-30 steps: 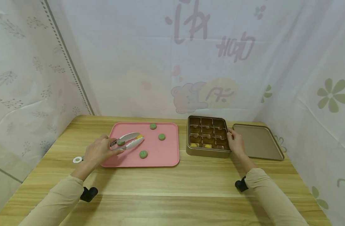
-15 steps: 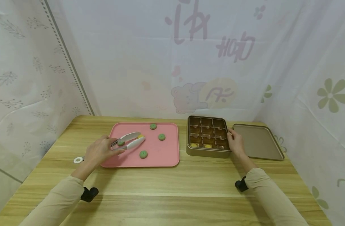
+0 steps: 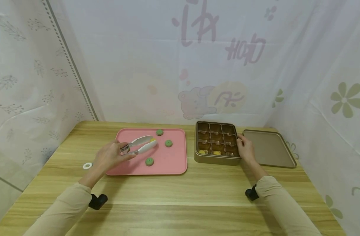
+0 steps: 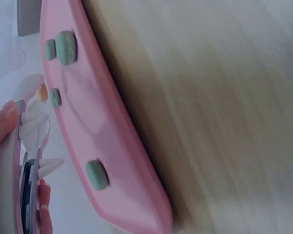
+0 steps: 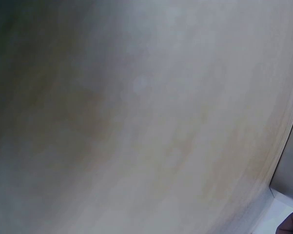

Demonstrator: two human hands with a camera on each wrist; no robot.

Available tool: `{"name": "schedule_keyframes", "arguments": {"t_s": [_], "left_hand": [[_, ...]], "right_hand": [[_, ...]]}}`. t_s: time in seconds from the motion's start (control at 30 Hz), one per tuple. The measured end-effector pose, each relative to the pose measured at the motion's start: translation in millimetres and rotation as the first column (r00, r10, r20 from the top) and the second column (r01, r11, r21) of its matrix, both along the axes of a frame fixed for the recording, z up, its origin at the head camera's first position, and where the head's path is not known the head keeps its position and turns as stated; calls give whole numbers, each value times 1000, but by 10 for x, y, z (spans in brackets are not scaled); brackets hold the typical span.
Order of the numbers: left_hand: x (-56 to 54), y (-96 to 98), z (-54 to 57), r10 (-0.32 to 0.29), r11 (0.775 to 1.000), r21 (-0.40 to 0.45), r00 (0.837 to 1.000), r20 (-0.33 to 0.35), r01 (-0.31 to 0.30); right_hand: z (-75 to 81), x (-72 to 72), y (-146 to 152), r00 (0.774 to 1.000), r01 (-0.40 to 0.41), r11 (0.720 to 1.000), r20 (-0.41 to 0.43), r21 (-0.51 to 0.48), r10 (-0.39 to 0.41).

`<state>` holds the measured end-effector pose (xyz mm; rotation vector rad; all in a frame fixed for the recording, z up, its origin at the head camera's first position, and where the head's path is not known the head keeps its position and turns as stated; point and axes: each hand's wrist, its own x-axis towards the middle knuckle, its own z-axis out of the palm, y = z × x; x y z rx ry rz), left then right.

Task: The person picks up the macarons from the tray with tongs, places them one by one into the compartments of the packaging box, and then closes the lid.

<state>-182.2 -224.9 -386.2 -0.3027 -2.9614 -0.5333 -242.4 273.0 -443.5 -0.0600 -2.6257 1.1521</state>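
Observation:
My left hand [image 3: 110, 155] grips a pair of tongs [image 3: 144, 144] over the pink tray [image 3: 168, 164]. Between the white tong tips sits a small yellow macaron [image 3: 153, 140], raised off the tray and partly covered by them. In the left wrist view the yellow macaron [image 4: 42, 91] shows as an orange-yellow patch at the tong tips. Green macarons [image 3: 149, 161] lie spread on the tray, one of them mostly hidden behind the tongs. At the right, my right hand [image 3: 246, 150] holds the right side of a bronze box [image 3: 216, 159] with a divided brown insert.
Yellow macarons [image 3: 217, 152] sit in the front-left and front-middle compartments of the box. Right of the box lies its flat bronze lid [image 3: 271, 147]. A white ring [image 3: 87, 166] hangs at the tongs' rear end. A patterned curtain [image 3: 138, 65] stands behind the wooden table [image 3: 180, 193].
The left hand has moved slightly right and away from me with the tongs, carrying the yellow macaron along. The right hand and the box have stayed put.

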Motion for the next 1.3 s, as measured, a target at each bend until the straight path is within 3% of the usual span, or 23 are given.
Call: {"name": "schedule_keyframes", "arguments": {"t_s": [0.37,0.77,1.3], "left_hand": [[-50,312,96,-20,1000,21,1000,-9,20],[-144,806,173,-71,993,91,997,2,71],[-254,1690,149,-224,968,113,974,-28,226]], "right_hand": [[8,3,-8,1000,-2,1000,12,0,2],[-5,-6,-4,1000,7,1000,3,17,-7],[-9,-14,5,1000,10,1000,4,9,-10]]}}
